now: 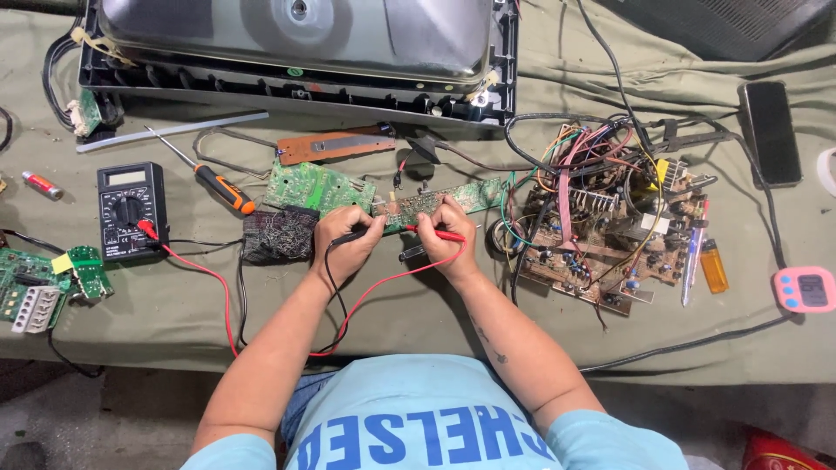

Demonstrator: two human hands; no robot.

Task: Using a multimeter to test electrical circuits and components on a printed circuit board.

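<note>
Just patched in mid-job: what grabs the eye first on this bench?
Dead centre, the left hand holds a black probe and the right hand a red probe against a narrow green circuit board. Their leads run left to a black multimeter. To the right sits a large board tangled in coloured wires.

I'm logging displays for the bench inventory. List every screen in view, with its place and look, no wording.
Multimeter, left on the cloth: black, grey rectangular display above a round dial.
Smartphone, far right: black slab, dark screen.
Pink timer, right edge: rounded pink body, small dark display.
</note>
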